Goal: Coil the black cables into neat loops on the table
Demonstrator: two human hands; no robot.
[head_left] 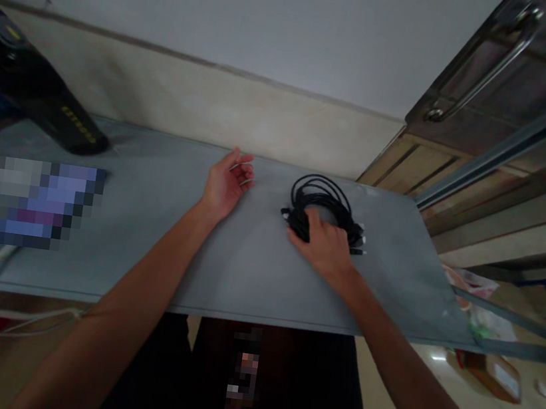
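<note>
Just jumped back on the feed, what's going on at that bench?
A person's right hand is on a coiled bundle of black cable lying on the grey tabletop; how firmly it grips is hidden. The left hand is beside it with fingers loosely curled, holding nothing visible. Over on the left, a black device with yellow lettering lies near the wall, untouched.
</note>
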